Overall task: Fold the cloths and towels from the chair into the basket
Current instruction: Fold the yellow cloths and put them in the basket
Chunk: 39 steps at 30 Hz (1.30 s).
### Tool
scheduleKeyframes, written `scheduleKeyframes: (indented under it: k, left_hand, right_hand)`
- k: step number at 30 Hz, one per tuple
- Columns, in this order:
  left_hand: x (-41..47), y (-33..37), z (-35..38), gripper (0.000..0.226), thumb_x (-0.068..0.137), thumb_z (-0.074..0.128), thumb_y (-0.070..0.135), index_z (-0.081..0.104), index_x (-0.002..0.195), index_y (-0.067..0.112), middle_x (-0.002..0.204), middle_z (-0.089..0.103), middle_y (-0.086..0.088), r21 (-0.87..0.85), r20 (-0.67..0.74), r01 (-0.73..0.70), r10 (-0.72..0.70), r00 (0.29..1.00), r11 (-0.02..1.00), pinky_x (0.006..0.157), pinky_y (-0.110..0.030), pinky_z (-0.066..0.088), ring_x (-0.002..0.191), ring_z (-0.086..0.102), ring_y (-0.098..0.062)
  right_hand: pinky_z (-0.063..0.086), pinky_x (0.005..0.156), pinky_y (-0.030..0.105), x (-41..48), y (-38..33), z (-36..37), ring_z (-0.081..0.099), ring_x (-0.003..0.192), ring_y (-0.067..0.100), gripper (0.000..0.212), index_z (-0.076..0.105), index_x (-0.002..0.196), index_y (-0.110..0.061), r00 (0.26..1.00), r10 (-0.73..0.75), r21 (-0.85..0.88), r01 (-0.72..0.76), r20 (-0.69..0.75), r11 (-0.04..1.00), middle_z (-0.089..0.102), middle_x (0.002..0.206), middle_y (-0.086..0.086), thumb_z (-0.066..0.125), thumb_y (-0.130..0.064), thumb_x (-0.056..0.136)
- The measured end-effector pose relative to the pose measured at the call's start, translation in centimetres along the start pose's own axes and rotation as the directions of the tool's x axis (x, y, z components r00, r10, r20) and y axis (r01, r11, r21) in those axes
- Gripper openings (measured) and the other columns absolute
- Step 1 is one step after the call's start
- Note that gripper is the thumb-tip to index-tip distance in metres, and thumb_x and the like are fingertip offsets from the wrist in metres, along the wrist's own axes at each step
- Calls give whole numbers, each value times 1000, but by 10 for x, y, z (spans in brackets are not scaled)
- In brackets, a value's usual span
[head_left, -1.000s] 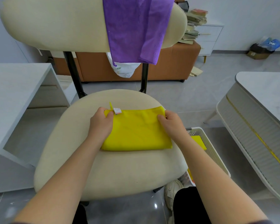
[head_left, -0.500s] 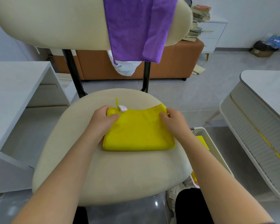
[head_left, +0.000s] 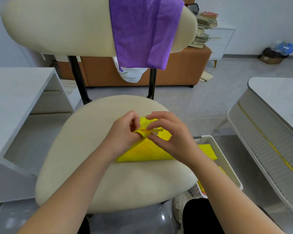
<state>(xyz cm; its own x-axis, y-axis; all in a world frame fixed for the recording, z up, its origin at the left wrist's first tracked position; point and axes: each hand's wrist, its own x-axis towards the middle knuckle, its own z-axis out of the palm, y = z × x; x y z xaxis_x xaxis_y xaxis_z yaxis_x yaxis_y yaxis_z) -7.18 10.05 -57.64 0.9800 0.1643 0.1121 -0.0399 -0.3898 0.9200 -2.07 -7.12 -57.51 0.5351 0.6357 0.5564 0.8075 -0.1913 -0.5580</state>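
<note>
A folded yellow cloth [head_left: 142, 152] lies on the cream chair seat [head_left: 91, 149]. My left hand [head_left: 123, 134] pinches its left end and has lifted it over toward the middle. My right hand [head_left: 166, 134] hovers just right of that raised edge, fingers curled around the cloth's small tag. A purple towel [head_left: 142, 31] hangs over the chair's backrest [head_left: 57, 26]. The white basket [head_left: 225, 162] stands on the floor at the seat's right edge, with a folded yellow cloth [head_left: 208, 151] inside it.
A white desk [head_left: 15, 102] stands to the left and a pale round-edged table [head_left: 277, 115] to the right. Behind the chair is an orange-brown sofa [head_left: 176, 70] and a white drawer unit [head_left: 218, 41] with stacked books. My shoe [head_left: 181, 205] rests beside the basket.
Both hands left the cloth's two far corners and came together over its middle. The left end of the cloth has been lifted and carried rightward.
</note>
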Motion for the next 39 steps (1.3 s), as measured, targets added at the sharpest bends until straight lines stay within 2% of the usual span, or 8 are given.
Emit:
scheduleKeyframes:
  k: [3, 6, 9, 15, 19, 25, 30, 39]
  left_hand:
    - [1, -1, 3, 33, 71, 71, -3, 42, 71, 14, 62, 40, 2, 50, 2, 6, -6, 1000, 999, 52, -27, 29, 55, 31, -9]
    - [2, -1, 5, 36, 70, 74, 1, 40, 70, 15, 62, 38, 1, 46, 9, 8, -8, 1000, 999, 51, -26, 28, 55, 30, -9]
    - [4, -2, 5, 40, 68, 79, 13, 40, 69, 18, 63, 38, -2, 27, 24, 3, -4, 1000, 1000, 52, -27, 28, 58, 31, -11]
    - [5, -2, -2, 23, 77, 73, 2, 56, 78, 17, 52, 43, 15, -48, 117, 30, -25, 993, 998, 53, -17, 33, 53, 35, -3]
    - [1, -1, -3, 26, 79, 68, -3, 55, 72, 18, 64, 50, 13, -47, 113, 16, -11, 994, 999, 56, -13, 37, 57, 43, 0]
    - [1, -2, -2, 20, 66, 70, 17, 50, 69, 19, 66, 50, 3, -116, 62, 46, -39, 997, 992, 61, -29, 39, 65, 45, -13]
    - [1, 2, -2, 26, 75, 71, -6, 56, 77, 15, 73, 54, 1, -140, 77, 47, -37, 996, 989, 69, -29, 44, 69, 49, -10]
    - [-2, 3, -1, 23, 74, 75, 3, 65, 78, 24, 75, 57, 1, -140, 30, -15, 20, 999, 990, 69, -26, 43, 72, 51, -8]
  right_hand:
    - [45, 93, 44, 0, 7, 2, 52, 118, 18, 18, 70, 91, -15, 1000, 2, -22, -1, 30, 1000, 61, 118, -1, 67, -30, 82]
    - [45, 91, 45, 3, 13, 3, 53, 116, 19, 17, 71, 89, -15, 999, -11, -53, 14, 48, 998, 62, 117, 0, 66, -30, 82]
    - [45, 91, 43, 4, 14, 3, 55, 114, 19, 13, 72, 86, -15, 1000, -18, -76, 18, 6, 997, 63, 113, 0, 62, -24, 85]
    - [49, 83, 41, 4, 16, 0, 60, 101, 19, 9, 68, 82, -10, 992, -2, -91, -10, -125, 996, 66, 103, 1, 61, -16, 82]
    - [49, 83, 36, 4, 14, 0, 60, 99, 17, 8, 66, 82, -9, 993, 2, -78, -11, -122, 997, 66, 102, 1, 60, -15, 81]
    - [48, 86, 32, 4, 11, 2, 58, 103, 16, 4, 63, 82, -12, 994, -4, -75, -5, -111, 997, 65, 104, -1, 61, -13, 79]
    - [48, 87, 34, 5, 13, 3, 57, 106, 17, 5, 64, 84, -10, 995, -13, -58, 7, -100, 998, 65, 107, 0, 65, -13, 80]
    - [49, 90, 41, 4, 13, 3, 57, 115, 16, 12, 60, 75, -9, 994, 18, 12, -17, -107, 1000, 69, 104, -6, 71, -5, 76]
